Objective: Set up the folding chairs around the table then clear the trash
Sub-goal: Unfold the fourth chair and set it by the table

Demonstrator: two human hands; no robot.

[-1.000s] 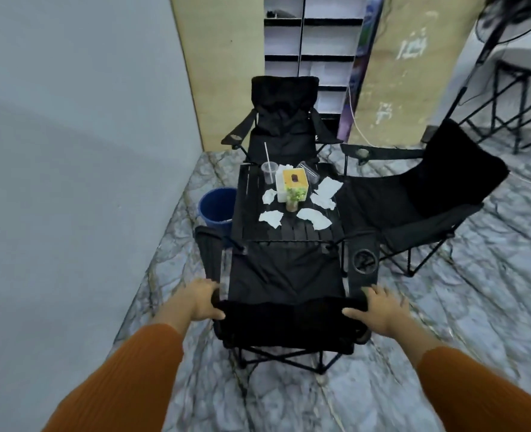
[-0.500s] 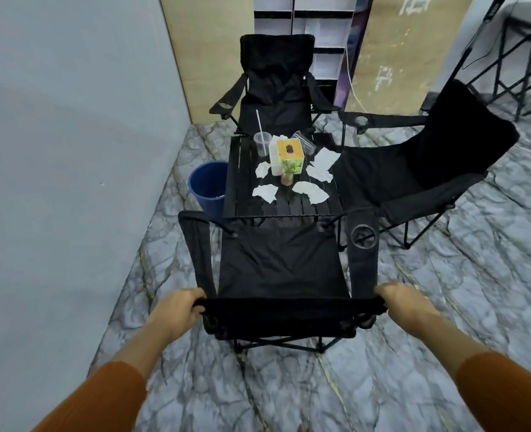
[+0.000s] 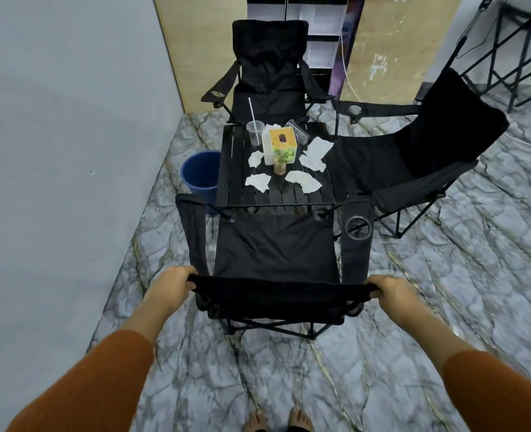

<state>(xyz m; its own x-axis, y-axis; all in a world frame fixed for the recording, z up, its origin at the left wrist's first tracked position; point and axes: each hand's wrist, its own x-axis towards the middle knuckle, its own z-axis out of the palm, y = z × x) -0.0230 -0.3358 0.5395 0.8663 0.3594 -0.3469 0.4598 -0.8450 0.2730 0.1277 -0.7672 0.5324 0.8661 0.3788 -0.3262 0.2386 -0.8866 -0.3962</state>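
Three chairs ring the tabletop [image 3: 236, 194]: the near chair [image 3: 276, 244] at its 6 o'clock, the far chair [image 3: 269, 63] at 12, and the right chair [image 3: 414, 151] at 3, leaning back. A blue bin [image 3: 200, 173] stands at 9, just beside the tabletop's edge, with the grey wall [image 3: 55, 151] near behind it.

On the tabletop, crumpled tissues [image 3: 258, 181] lie scattered around a box [image 3: 283, 141] and a small plant [image 3: 280, 160]. A cup [image 3: 255, 132] with a straw stands at the box's 10 o'clock, and a tipped cup [image 3: 298, 132] lies at its 1.

The near chair's seat front sits right up against the tabletop's near edge. Its right armrest comes close to the right chair's leg, and its left armrest sits near the bin. Only a narrow strip of floor [image 3: 445, 307] runs along the wall at my 9 o'clock; from 3 round to 5 the marble lies wide open.

Both arms reach forward in orange sleeves [image 3: 96, 378]. My left hand [image 3: 172, 283] grips the backrest's top edge at its left corner, fingers curled over the fabric; my right hand [image 3: 390, 289] grips the right corner the same way. My bare feet [image 3: 278, 420] stand at 6, well back from the chair.
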